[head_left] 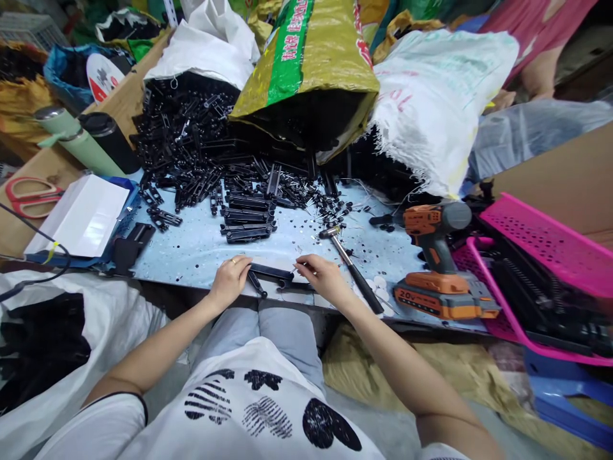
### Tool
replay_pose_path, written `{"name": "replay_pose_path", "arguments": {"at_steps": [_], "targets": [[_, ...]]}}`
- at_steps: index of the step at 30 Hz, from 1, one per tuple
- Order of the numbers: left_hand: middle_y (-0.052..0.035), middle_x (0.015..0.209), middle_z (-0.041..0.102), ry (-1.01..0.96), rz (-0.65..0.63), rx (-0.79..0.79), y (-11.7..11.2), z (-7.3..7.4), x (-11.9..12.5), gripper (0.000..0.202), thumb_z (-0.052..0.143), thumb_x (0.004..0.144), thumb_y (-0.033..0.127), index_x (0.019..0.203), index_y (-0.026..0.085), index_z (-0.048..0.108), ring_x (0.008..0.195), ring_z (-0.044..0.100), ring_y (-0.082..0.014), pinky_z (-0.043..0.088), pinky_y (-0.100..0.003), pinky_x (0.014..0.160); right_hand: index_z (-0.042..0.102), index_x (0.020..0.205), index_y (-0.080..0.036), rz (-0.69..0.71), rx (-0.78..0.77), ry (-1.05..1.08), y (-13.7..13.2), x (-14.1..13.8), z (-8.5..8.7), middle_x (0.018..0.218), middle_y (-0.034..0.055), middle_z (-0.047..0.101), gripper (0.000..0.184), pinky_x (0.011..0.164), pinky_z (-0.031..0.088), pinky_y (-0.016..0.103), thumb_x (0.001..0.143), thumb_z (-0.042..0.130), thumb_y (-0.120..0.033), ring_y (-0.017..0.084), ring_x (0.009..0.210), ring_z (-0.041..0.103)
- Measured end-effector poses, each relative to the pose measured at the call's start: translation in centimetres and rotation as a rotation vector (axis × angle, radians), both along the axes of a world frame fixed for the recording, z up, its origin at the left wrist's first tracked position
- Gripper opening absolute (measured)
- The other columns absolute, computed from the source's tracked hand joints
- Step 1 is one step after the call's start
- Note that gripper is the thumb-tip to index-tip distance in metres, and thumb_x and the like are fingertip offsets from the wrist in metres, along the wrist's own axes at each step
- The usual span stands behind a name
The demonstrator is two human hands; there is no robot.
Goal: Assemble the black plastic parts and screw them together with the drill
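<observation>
- The black bar (pixel 272 273) is held near the front edge of the table (pixel 167 255), between the two hands and in front of the lap.
- Its left end is pinched by the grip of the left hand (pixel 230 279), with thumb and fingers pressed together.
- At its right end, a small bright piece (pixel 295 270) is pinched in the grip of the right hand (pixel 322 276); its exact shape cannot be told.
- Beneath the bar, a short black part (pixel 257 285) is seen slanting toward the table edge; whether it is joined to the bar cannot be told.
- Beyond the hands, similar bars (pixel 248 220) are laid side by side in a stack-like row.
- Behind these, a heap of black parts (pixel 186 144) is spread before a white sack (pixel 201 48), and loose pins (pixel 306 191) are scattered to its right.
- A yellow sack (pixel 330 57) is laid with its dark mouth turned toward the table.
- To the right of the right hand, a hammer (pixel 358 276) is laid slantwise, its head pointed away.
- Farther right, an orange drill (pixel 438 255) is stood on its battery, near a pink basket (pixel 500 300) filled with black pieces.
</observation>
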State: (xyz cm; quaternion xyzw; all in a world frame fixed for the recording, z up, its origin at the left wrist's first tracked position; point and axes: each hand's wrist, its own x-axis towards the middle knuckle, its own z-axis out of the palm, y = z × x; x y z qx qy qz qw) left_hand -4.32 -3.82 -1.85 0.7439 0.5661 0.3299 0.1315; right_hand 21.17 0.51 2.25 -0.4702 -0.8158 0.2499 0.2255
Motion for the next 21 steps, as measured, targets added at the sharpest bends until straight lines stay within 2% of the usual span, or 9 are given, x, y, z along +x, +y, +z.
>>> {"name": "replay_pose_path", "arguments": {"at_steps": [6,10,12,15,17,21], "targets": [[-0.0112,0.110,0.066,0.180,-0.093,0.070,-0.2,-1.3,-0.7,0.028,0.042,0.093,0.023,0.116,0.017,0.057,0.104,0.061,-0.0213,0.047,-0.038,0.090,0.060,0.095,-0.020,0.092,0.143,-0.194,-0.9,-0.2,-1.2,0.088,0.0065,0.068,0.024,0.068,0.048,0.028,0.094,0.040,-0.032,0.018,0.079,0.065],[-0.0144,0.115,0.063,0.253,-0.062,0.121,-0.5,-1.0,-0.6,0.031,0.043,0.092,0.025,0.119,0.014,0.055,0.111,0.057,-0.0241,0.044,-0.041,0.093,0.060,0.098,-0.018,0.128,0.230,-0.240,-1.5,-0.3,-2.0,0.086,0.0069,0.069,0.025,0.069,0.049,0.027,0.096,0.039,-0.030,0.017,0.077,0.065],[-0.0151,0.117,0.061,0.294,-0.091,0.179,-0.3,-0.6,0.1,0.032,0.045,0.092,0.027,0.119,0.013,0.055,0.118,0.052,-0.0268,0.040,-0.044,0.097,0.061,0.098,-0.018,0.144,0.271,-0.217,-1.9,-0.2,-2.9,0.089,0.0071,0.069,0.024,0.071,0.050,0.028,0.095,0.040,-0.029,0.017,0.078,0.066],[-0.0141,0.119,0.060,0.361,-0.263,0.233,0.4,0.0,1.6,0.035,0.045,0.092,0.031,0.121,0.012,0.053,0.124,0.045,-0.0284,0.033,-0.048,0.103,0.059,0.110,-0.018,0.163,0.323,-0.128,-2.4,0.3,-4.3,0.103,0.0085,0.068,0.024,0.080,0.051,0.030,0.094,0.043,-0.027,0.018,0.090,0.064],[-0.0142,0.120,0.060,0.410,-0.385,0.231,1.0,0.3,2.5,0.038,0.044,0.092,0.034,0.121,0.011,0.052,0.124,0.046,-0.0283,0.031,-0.049,0.105,0.053,0.122,-0.019,0.193,0.330,-0.101,-2.6,1.1,-5.0,0.113,0.0094,0.064,0.031,0.085,0.051,0.031,0.094,0.045,-0.029,0.018,0.099,0.062],[-0.0154,0.120,0.059,0.524,-0.525,0.180,2.1,0.2,2.8,0.042,0.045,0.091,0.037,0.124,0.011,0.049,0.115,0.051,-0.0269,0.033,-0.046,0.102,0.044,0.133,-0.019,0.208,0.349,-0.273,-2.7,2.9,-5.5,0.119,0.0130,0.058,0.051,0.083,0.049,0.036,0.089,0.050,-0.044,0.023,0.102,0.058]]}}
